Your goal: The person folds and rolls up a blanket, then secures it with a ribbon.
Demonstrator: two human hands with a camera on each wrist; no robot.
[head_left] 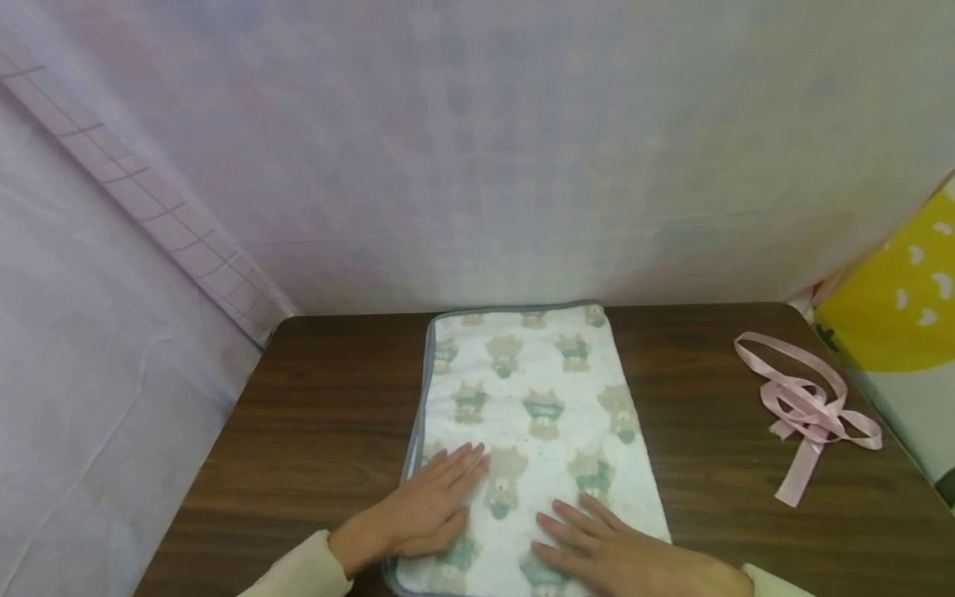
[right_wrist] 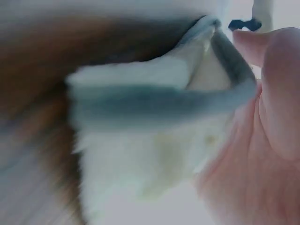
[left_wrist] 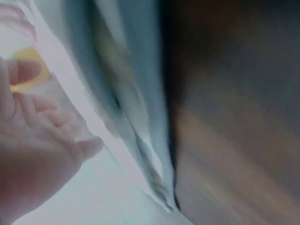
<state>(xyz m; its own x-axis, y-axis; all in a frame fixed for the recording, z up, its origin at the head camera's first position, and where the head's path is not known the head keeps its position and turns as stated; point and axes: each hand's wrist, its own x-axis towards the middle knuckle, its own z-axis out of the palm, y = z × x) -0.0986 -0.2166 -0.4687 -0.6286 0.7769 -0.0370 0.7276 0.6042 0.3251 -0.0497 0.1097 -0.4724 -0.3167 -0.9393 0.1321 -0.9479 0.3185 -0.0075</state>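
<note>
Left hand [head_left: 427, 507], fingers close together, right hand [head_left: 608, 547], fingers apart, both on one folded blanket [head_left: 515, 365]; seemingly one ribbon [head_left: 802, 473] lies right.

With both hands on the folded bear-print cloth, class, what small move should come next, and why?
Probably the left hand should even up the folded cloth along its left side: the grey borders look slightly offset there, while the right hand, resting on top, could steady it.

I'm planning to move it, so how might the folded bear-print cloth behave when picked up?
The folded bear-print cloth would likely sag, since its fabric looks soft. Its layers may part, as grey-trimmed edges show separately at left.
</note>
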